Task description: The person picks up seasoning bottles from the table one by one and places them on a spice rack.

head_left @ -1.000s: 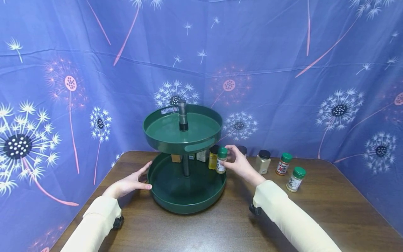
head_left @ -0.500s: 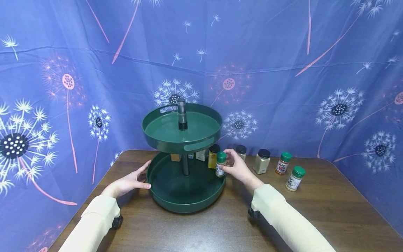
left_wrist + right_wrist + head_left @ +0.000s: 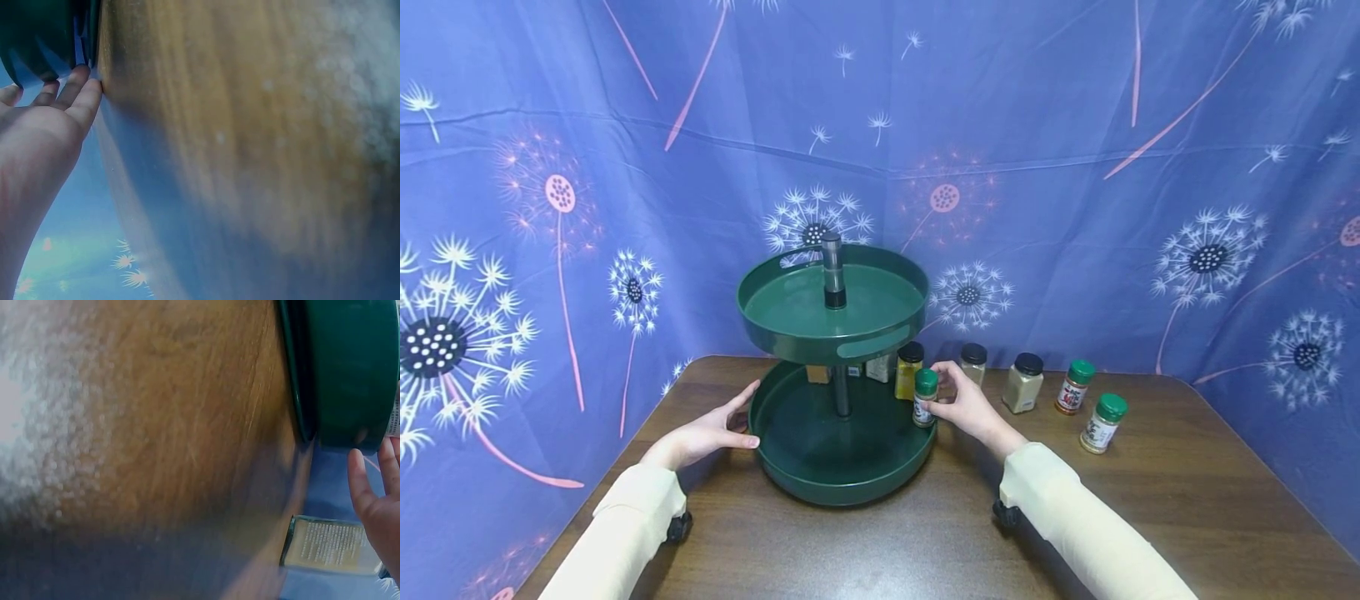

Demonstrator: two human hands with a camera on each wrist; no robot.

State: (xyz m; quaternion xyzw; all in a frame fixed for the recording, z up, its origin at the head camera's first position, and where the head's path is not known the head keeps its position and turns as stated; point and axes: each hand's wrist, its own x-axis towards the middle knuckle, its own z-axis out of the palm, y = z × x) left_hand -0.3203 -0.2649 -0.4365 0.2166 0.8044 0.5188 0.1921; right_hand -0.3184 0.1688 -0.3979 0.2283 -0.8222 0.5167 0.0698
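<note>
A two-tier green turntable tray stands on the table, its lower tier (image 3: 842, 490) beneath the upper tier (image 3: 805, 340). My right hand (image 3: 967, 406) pinches a spice jar (image 3: 924, 410) with a green cap and white label, upright at the right inside edge of the lower tier. Just behind it stands a yellow spice jar (image 3: 907, 380) with a black cap. My left hand (image 3: 700, 439) rests against the left side of the lower tier, fingers extended. In the left wrist view, the left fingertips (image 3: 92, 87) meet the green wall.
Right of the tray, two black-capped jars (image 3: 1022, 390) (image 3: 973, 367) and two green-capped jars (image 3: 1074, 393) (image 3: 1101, 432) stand on the wooden table (image 3: 865, 550). Several small containers (image 3: 880, 368) sit at the back of the lower tier. A blue patterned cloth (image 3: 1037, 125) hangs behind.
My right hand has brought the green-capped spice jar slightly down and toward the front, within the lower tier. My left hand keeps its place on the tray.
</note>
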